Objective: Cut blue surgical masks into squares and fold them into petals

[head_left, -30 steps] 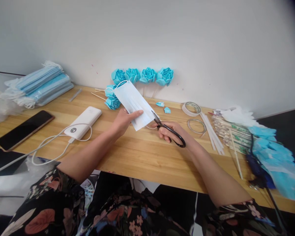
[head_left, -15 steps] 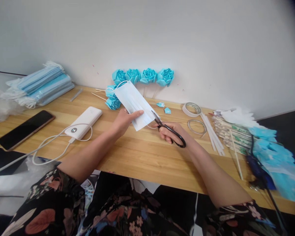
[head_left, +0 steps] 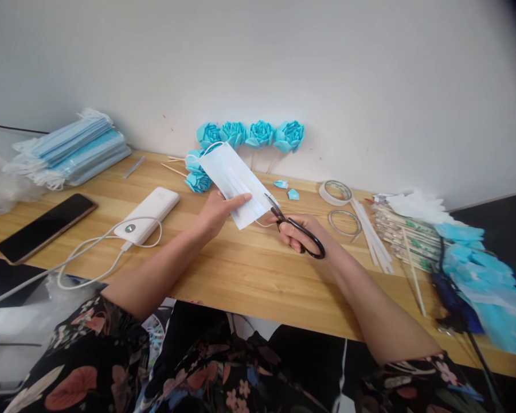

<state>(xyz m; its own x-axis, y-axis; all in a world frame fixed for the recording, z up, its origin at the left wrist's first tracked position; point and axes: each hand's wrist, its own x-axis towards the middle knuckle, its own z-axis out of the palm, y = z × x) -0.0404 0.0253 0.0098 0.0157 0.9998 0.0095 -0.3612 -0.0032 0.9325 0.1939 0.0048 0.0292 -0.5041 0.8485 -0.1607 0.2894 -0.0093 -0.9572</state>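
Observation:
My left hand [head_left: 217,210] pinches a white face mask [head_left: 234,179] by its lower edge and holds it tilted above the wooden table [head_left: 241,269]. My right hand [head_left: 301,229] grips black scissors [head_left: 296,226], fingers through the handles. The blades touch the mask's right edge near its ear loop. Blue paper roses [head_left: 249,133] lean against the wall just behind the mask.
A stack of blue masks [head_left: 69,150] lies far left, with a dark phone [head_left: 45,226] and a white power bank [head_left: 148,214] with cable nearby. Two tape rolls [head_left: 339,203], white strips, wooden sticks [head_left: 406,235] and blue scraps [head_left: 485,275] fill the right side.

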